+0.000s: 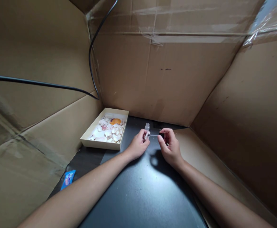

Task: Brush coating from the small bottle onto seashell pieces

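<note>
Near the middle of the dark table, my left hand (138,144) is closed around a small clear glass bottle (147,127), whose open neck points up and away. A small pale, patterned piece shows at its fingertips, too small to make out. To the right, my right hand (170,146) pinches a black cap (161,135) between thumb and fingers. A thin pale stick (154,135) runs from the cap towards the left fingertips, in front of the bottle. Whether its tip touches the piece there cannot be told.
A cream box (100,144) of seashells, one of them orange, sits at the back left. A blue packet (68,179) lies at the left edge. Cardboard walls (171,82) surround the dark table (138,193); a black cable (41,83) hangs at left.
</note>
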Demonstrator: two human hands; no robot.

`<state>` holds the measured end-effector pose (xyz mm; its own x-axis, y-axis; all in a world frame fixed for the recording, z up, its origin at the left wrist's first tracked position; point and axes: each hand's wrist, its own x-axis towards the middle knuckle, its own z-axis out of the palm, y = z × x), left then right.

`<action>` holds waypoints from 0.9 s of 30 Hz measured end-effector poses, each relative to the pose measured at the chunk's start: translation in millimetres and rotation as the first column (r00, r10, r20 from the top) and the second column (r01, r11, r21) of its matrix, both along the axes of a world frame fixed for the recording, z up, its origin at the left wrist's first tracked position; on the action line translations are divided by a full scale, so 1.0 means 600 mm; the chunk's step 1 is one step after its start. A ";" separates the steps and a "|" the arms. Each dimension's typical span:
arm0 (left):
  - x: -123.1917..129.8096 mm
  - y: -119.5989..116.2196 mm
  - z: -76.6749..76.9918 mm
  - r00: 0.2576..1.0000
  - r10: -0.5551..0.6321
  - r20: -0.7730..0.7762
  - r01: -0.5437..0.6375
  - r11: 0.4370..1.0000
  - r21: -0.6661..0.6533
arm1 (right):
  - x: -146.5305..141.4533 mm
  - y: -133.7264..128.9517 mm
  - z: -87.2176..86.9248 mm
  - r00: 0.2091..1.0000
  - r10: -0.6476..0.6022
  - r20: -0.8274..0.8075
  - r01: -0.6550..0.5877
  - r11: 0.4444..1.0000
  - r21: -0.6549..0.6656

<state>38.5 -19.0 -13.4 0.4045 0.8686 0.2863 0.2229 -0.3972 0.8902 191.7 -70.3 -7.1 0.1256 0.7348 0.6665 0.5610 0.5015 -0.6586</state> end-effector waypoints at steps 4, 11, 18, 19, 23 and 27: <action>0.000 0.000 0.000 1.000 0.001 -0.007 -0.001 1.000 0.006 | 0.000 0.001 -0.002 0.999 -0.021 0.035 0.023 0.999 -0.034; 0.001 0.001 0.000 1.000 0.022 0.018 -0.022 1.000 0.017 | -0.001 0.001 0.000 0.999 -0.015 0.045 0.016 1.000 -0.026; 0.001 0.001 -0.002 0.999 0.038 0.020 -0.038 0.999 -0.009 | 0.001 0.003 -0.001 0.999 -0.014 0.040 0.015 0.999 -0.036; 0.001 0.001 -0.002 0.999 0.040 0.023 -0.039 0.999 -0.012 | 0.001 0.004 -0.001 0.999 -0.020 0.039 0.022 0.999 -0.031; 0.001 0.001 -0.002 0.998 0.053 0.027 -0.053 0.999 0.003 | 0.000 0.004 0.001 1.000 -0.017 0.005 0.017 0.999 0.030; 0.001 0.003 -0.002 0.998 0.043 0.051 -0.044 0.999 0.011 | -0.002 0.001 0.005 0.996 0.007 0.092 -0.009 1.000 0.014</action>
